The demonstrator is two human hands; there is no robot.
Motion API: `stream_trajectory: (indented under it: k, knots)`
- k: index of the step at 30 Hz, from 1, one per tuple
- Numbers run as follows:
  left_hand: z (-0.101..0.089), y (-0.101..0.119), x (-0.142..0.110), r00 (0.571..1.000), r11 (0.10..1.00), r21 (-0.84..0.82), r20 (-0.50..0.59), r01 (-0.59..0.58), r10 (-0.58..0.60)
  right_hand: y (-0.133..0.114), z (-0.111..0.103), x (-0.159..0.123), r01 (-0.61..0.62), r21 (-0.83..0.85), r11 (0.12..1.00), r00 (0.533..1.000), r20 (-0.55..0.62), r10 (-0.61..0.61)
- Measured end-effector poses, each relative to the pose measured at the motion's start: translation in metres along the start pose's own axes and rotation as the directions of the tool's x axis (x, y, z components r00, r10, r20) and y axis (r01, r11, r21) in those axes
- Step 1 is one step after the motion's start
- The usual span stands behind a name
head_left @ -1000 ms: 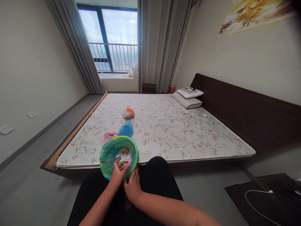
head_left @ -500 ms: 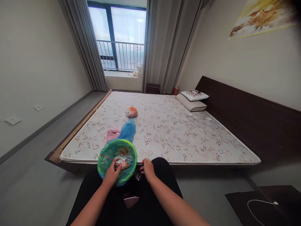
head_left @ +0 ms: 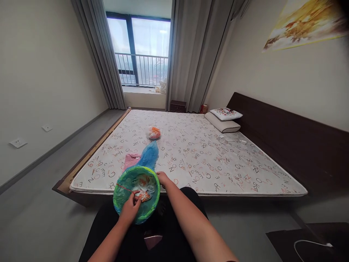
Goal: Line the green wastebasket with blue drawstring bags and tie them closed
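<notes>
A round bin (head_left: 153,174) with a green rim, lined with a blue-green plastic bag, rests tilted on my lap. Crumpled white and orange plastic (head_left: 145,187) lies inside it. My left hand (head_left: 132,207) reaches over the bin, thumb and fingers pinched on a thin red drawstring (head_left: 124,187) that runs to the left rim. Against the bin's right rim is my right hand (head_left: 163,178), its fingertips partly hidden, so its grip does not show. Just beyond the bin, a long blue plastic bag (head_left: 149,154) lies on the mattress beside a pink cloth (head_left: 131,160).
A knotted white-and-orange bag (head_left: 154,133) sits farther back on the lettered mattress (head_left: 191,145). Two pillows (head_left: 225,118) are stacked by the dark headboard (head_left: 272,123). White cables (head_left: 230,139) lie near them. A wooden bed edge (head_left: 95,147) runs along the left.
My right hand has moved from above my knee, up and left, to the bin's right rim. My left hand stays at the red drawstring. The view has tilted slightly upward.
</notes>
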State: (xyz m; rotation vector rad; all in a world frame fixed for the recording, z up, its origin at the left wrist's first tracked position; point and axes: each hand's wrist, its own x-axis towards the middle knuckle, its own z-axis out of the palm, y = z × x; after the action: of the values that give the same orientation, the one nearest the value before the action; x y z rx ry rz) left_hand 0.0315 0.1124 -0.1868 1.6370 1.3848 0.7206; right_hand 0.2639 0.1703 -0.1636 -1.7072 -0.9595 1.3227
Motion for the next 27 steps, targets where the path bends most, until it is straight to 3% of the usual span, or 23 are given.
stream_trajectory:
  k: [8,16,21,27]
  knots:
    - [0.002,0.0,0.0,1.0,1.0,0.0,0.025,-0.006,0.006,-0.008,-0.022,-0.004,0.051,0.022,0.998,0.998,-0.038,-0.05]
    - [0.001,-0.004,0.001,0.998,1.0,0.031,0.059,0.004,-0.005,-0.004,-0.021,-0.018,0.016,0.167,0.986,1.0,-0.016,-0.013]
    - [0.002,0.0,0.0,0.997,0.999,0.036,0.08,0.001,-0.004,-0.007,-0.028,-0.02,-0.045,0.192,0.98,0.996,0.079,0.03]
    - [0.003,0.004,0.0,0.996,0.999,-0.036,0.085,-0.011,0.014,-0.022,-0.057,-0.036,-0.035,0.295,0.955,0.972,0.232,-0.036]
